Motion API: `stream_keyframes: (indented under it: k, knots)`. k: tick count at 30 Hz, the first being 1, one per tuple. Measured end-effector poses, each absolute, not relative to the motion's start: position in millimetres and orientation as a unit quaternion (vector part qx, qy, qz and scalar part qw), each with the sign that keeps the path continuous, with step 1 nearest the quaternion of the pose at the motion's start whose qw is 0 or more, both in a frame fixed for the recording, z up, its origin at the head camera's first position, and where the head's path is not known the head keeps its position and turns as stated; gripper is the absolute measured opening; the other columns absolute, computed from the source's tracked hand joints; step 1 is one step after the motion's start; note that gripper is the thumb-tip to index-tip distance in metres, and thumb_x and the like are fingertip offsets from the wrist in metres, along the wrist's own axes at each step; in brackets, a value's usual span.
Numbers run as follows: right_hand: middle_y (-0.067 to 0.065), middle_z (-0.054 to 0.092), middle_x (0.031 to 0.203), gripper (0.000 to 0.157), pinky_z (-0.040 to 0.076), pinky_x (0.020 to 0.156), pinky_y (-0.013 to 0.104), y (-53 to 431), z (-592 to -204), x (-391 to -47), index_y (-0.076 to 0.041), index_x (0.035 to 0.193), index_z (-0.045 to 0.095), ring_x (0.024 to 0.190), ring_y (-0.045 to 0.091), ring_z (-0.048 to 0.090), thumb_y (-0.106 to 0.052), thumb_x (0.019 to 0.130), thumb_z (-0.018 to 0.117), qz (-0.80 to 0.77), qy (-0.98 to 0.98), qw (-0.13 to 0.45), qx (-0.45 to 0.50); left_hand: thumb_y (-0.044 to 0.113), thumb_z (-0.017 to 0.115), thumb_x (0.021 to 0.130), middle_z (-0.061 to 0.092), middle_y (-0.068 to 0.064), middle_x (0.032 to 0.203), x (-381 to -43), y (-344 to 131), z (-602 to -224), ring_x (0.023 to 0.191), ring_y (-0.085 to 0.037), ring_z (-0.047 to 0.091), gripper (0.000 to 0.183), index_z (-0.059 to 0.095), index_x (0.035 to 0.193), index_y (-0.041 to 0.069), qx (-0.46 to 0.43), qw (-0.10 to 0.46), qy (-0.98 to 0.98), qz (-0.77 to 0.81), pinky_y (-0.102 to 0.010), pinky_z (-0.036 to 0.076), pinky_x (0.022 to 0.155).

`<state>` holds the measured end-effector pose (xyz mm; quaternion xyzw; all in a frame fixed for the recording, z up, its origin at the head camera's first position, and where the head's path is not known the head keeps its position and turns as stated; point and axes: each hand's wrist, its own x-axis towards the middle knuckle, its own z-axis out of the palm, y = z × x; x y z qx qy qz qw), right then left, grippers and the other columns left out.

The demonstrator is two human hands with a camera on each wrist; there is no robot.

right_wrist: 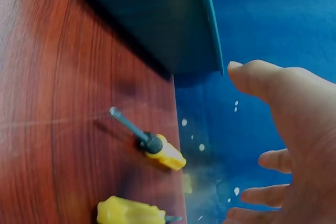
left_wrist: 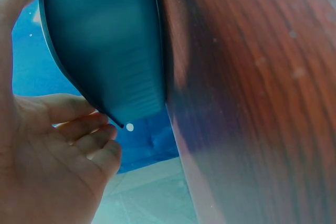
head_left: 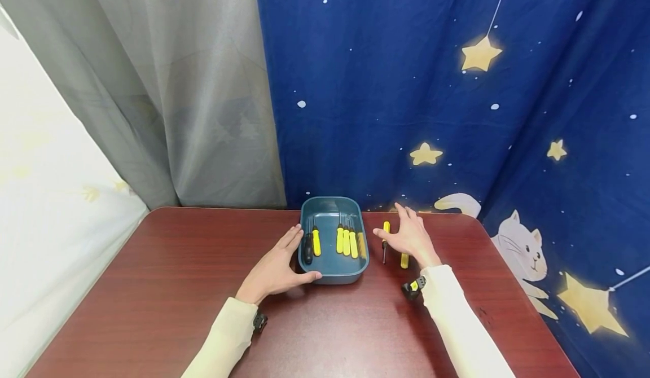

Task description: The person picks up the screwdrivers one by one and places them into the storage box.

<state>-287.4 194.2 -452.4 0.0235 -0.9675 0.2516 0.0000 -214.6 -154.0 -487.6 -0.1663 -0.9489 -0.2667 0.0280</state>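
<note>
A blue-green plastic bin (head_left: 330, 265) stands at the table's far edge. Inside lie a black-handled screwdriver (head_left: 308, 251) and a yellow-handled screwdriver (head_left: 317, 242) on the left, with several yellow screwdrivers (head_left: 346, 244) on the right. My left hand (head_left: 273, 269) touches the bin's left rim with its fingers and the front rim with its thumb, spread around that corner. To the right of the bin, my right hand (head_left: 411, 240) hovers with fingers spread, holding nothing. Near it on the table lie one yellow screwdriver (right_wrist: 169, 155) and a second yellow screwdriver (right_wrist: 130, 212), partly hidden in the head view.
The reddish-brown wooden table (head_left: 167, 288) ends just behind the bin. A blue star-patterned curtain (head_left: 376, 84) and a grey curtain (head_left: 218, 96) hang behind it. Small black devices sit on both wrists.
</note>
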Motion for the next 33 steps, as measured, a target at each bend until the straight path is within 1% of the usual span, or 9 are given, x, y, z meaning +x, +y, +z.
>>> stream_keyframes:
  k: [8,15,18,24,26,28,30,33]
  knots:
    - [0.032,0.03,0.16,0.098,0.036,0.116,0.066,208.5,-462.1,-288.2,-0.002,0.161,0.023,0.144,0.053,0.033,-0.051,0.09,0.069,0.241,-0.971,0.006,-0.003,0.085,0.069,0.071,0.022,-0.002,0.172,-214.1,-152.3,-486.6,0.157,-0.022,0.029,0.124,0.03,0.162,0.011,-0.168,0.032,-0.947,-0.271,-0.05,0.04,0.119]
    - [0.035,0.041,0.148,0.094,0.037,0.116,0.065,215.5,-470.2,-286.2,0.007,0.156,0.029,0.137,0.052,0.042,-0.045,0.09,0.071,0.241,-0.97,0.002,-0.024,0.083,0.07,0.072,0.022,-0.004,0.172,-213.7,-153.0,-486.8,0.157,-0.024,0.029,0.123,0.029,0.162,0.01,-0.171,0.031,-0.948,-0.268,-0.05,0.04,0.12]
    - [0.037,0.044,0.144,0.091,0.039,0.114,0.065,217.4,-473.4,-284.7,0.009,0.153,0.032,0.133,0.052,0.047,-0.042,0.089,0.073,0.238,-0.971,0.002,-0.028,0.084,0.07,0.071,0.021,-0.002,0.172,-213.0,-152.9,-486.1,0.157,-0.023,0.029,0.123,0.029,0.163,0.011,-0.169,0.028,-0.948,-0.27,-0.05,0.04,0.12]
    - [0.038,0.053,0.133,0.081,0.045,0.109,0.062,221.1,-477.5,-284.0,0.014,0.144,0.043,0.123,0.051,0.055,-0.037,0.089,0.074,0.215,-0.976,0.007,-0.029,0.084,0.069,0.072,0.022,-0.004,0.172,-212.3,-152.1,-484.8,0.157,-0.024,0.029,0.123,0.03,0.162,0.01,-0.172,0.029,-0.946,-0.273,-0.05,0.04,0.12]
    - [0.036,0.058,0.126,0.074,0.047,0.106,0.06,221.8,-478.4,-284.2,0.013,0.138,0.05,0.117,0.049,0.058,-0.036,0.088,0.075,0.21,-0.977,0.005,-0.031,0.084,0.07,0.072,0.022,-0.004,0.172,-212.3,-152.2,-484.7,0.157,-0.024,0.029,0.123,0.029,0.162,0.01,-0.172,0.029,-0.946,-0.273,-0.05,0.04,0.12]
    - [0.032,0.063,0.117,0.064,0.05,0.101,0.058,222.5,-478.8,-284.8,0.011,0.128,0.058,0.107,0.045,0.061,-0.035,0.087,0.075,0.208,-0.977,0.003,-0.035,0.084,0.07,0.072,0.022,-0.004,0.172,-212.8,-152.5,-485.2,0.157,-0.023,0.028,0.124,0.029,0.163,0.011,-0.171,0.028,-0.947,-0.272,-0.05,0.04,0.12]
    - [0.027,0.066,0.105,0.051,0.054,0.093,0.055,222.5,-478.7,-285.0,0.008,0.114,0.064,0.095,0.04,0.062,-0.034,0.087,0.076,0.212,-0.976,-0.002,-0.039,0.084,0.07,0.072,0.022,-0.004,0.172,-213.0,-152.7,-485.4,0.157,-0.023,0.028,0.124,0.029,0.163,0.011,-0.17,0.029,-0.947,-0.27,-0.05,0.04,0.12]
    - [0.018,0.066,0.089,0.035,0.054,0.077,0.048,221.8,-478.5,-285.5,0.002,0.095,0.066,0.08,0.033,0.061,-0.032,0.087,0.075,0.219,-0.974,-0.008,-0.048,0.084,0.069,0.072,0.021,-0.003,0.172,-213.4,-152.9,-485.9,0.157,-0.022,0.028,0.124,0.029,0.163,0.011,-0.168,0.029,-0.948,-0.267,-0.05,0.04,0.12]
